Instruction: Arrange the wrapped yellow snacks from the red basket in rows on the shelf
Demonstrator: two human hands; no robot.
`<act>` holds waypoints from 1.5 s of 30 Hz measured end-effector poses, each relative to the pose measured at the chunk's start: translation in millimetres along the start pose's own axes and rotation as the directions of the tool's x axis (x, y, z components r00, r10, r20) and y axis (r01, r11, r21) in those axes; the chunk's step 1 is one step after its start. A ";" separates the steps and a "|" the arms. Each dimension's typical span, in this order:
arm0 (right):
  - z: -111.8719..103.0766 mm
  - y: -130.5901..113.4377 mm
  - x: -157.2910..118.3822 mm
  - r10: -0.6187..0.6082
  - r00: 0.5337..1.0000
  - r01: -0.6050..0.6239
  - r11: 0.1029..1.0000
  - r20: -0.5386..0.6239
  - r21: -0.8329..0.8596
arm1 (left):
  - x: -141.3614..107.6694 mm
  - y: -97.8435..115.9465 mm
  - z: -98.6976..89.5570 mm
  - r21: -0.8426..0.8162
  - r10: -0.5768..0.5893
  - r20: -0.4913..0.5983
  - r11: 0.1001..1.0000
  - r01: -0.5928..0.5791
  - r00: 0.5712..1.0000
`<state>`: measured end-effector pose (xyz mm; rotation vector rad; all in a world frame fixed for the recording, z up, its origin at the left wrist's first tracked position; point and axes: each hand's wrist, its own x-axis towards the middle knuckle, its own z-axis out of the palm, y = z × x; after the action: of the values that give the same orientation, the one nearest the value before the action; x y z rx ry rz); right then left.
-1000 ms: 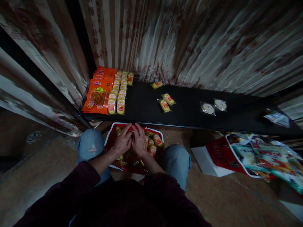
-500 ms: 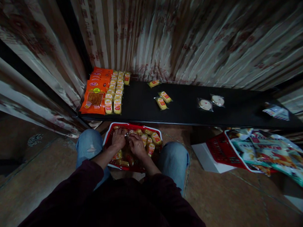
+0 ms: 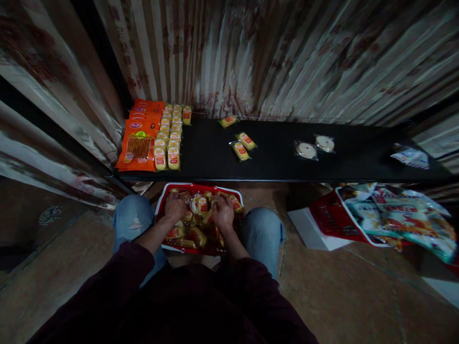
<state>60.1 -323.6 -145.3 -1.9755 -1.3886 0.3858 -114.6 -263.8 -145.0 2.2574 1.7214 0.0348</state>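
Note:
A red basket (image 3: 236, 193) with a white rim stands between my knees, filled with small yellow wrapped cakes (image 3: 197, 236). My left hand (image 3: 176, 207) rests on the cakes at the basket's left side, fingers loosely apart. Over the right part of the basket is my right hand (image 3: 223, 213), its fingers bent down among the wrappers and apart, fingertips partly hidden. Neither hand shows a cake lifted in it. In the gap between them lies a round white wrapped cake (image 3: 195, 205) beside yellow ones.
Behind the basket runs a black shelf (image 3: 210, 162). Orange snack bags (image 3: 138, 140) and rows of yellow cakes (image 3: 173, 155) stand at its left; loose cakes (image 3: 240, 150), white round cakes (image 3: 306, 149) and a white packet (image 3: 409, 156) lie farther right. Another red basket (image 3: 331, 221) holds large bags.
My hands, close together in the middle of the basket before, have moved apart, the right one to the right. A round white cake now shows between them. The view has shifted slightly.

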 end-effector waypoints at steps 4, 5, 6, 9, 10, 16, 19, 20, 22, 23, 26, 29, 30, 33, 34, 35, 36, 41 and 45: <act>-0.1 11.4 -4.6 0.112 0.992 -0.107 0.990 0.050 -0.090 | -5.8 9.3 -1.8 -0.052 0.074 -0.062 0.996 -0.077 0.995; 1.5 12.2 -6.0 0.117 0.991 -0.110 0.988 0.062 -0.107 | -8.3 13.0 -2.2 -0.086 0.119 -0.080 0.988 -0.125 0.990; 3.4 12.4 -7.1 0.113 0.991 -0.105 0.988 0.071 -0.114 | -11.4 17.0 -2.5 -0.119 0.163 -0.098 0.977 -0.174 0.982; 8.6 11.5 -8.5 0.089 0.994 -0.083 0.993 0.065 -0.080 | -23.4 28.9 -2.8 -0.176 0.261 -0.088 0.946 -0.273 0.961; 9.9 11.3 -8.4 0.082 0.995 -0.079 0.995 0.054 -0.057 | -27.8 32.3 -2.6 -0.184 0.282 -0.051 0.940 -0.287 0.958; 12.3 10.9 -5.1 0.046 0.999 -0.048 0.994 0.018 0.098 | -42.9 44.1 0.2 -0.194 0.277 0.171 0.950 -0.243 0.946; 13.4 11.4 -3.8 0.056 0.997 -0.065 0.980 0.053 0.186 | -41.3 45.8 3.6 -0.272 0.195 0.205 0.953 -0.136 0.959; 13.8 11.8 -3.6 0.066 0.996 -0.077 0.975 0.061 0.210 | -40.0 45.7 5.4 -0.319 0.180 0.210 0.942 -0.107 0.961; 14.3 12.9 -3.4 0.082 0.996 -0.090 0.967 0.045 0.237 | -36.6 44.1 10.0 -0.429 0.161 0.202 0.901 -0.061 0.966; 14.2 13.6 -3.5 0.085 0.996 -0.087 0.966 0.020 0.242 | -34.6 42.8 12.7 -0.483 0.151 0.190 0.875 -0.042 0.970; 12.3 15.4 -4.0 0.095 0.993 -0.077 0.968 -0.065 0.240 | -27.1 37.9 20.4 -0.629 0.111 0.179 0.777 0.027 0.978; 8.6 16.2 -4.1 0.144 0.985 -0.117 0.959 -0.090 0.259 | -18.9 34.3 24.1 -0.775 0.081 0.218 0.620 0.122 0.973; 7.5 16.2 -4.1 0.168 0.982 -0.136 0.951 -0.091 0.278 | -16.6 33.8 24.1 -0.820 0.072 0.234 0.550 0.157 0.970; 6.2 15.5 -4.5 0.213 0.974 -0.171 0.918 -0.080 0.358 | -12.3 33.8 21.0 -0.905 0.019 0.274 0.343 0.251 0.962; 6.8 15.0 -5.0 0.215 0.975 -0.178 0.906 -0.055 0.384 | -11.8 34.1 19.0 -0.920 0.001 0.280 0.288 0.268 0.960; 8.0 14.5 -5.7 0.211 0.977 -0.187 0.893 -0.014 0.409 | -11.6 34.6 16.6 -0.930 -0.014 0.280 0.245 0.275 0.960; 9.7 14.0 -6.6 0.203 0.979 -0.197 0.881 0.034 0.430 | -11.7 35.2 13.7 -0.937 -0.028 0.276 0.217 0.275 0.961; 20.1 12.0 -11.1 0.140 0.980 -0.192 0.854 0.140 0.483 | -13.6 38.6 -0.9 -0.942 -0.061 0.252 0.215 0.259 0.966; 23.8 11.3 -12.1 0.159 0.973 -0.227 0.807 0.170 0.545 | -13.9 40.7 -2.6 -0.945 -0.100 0.238 0.207 0.254 0.966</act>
<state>49.5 -328.3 -171.8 -1.6106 -0.9809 0.9092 -80.8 -286.0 -130.1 1.0204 1.2241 0.7167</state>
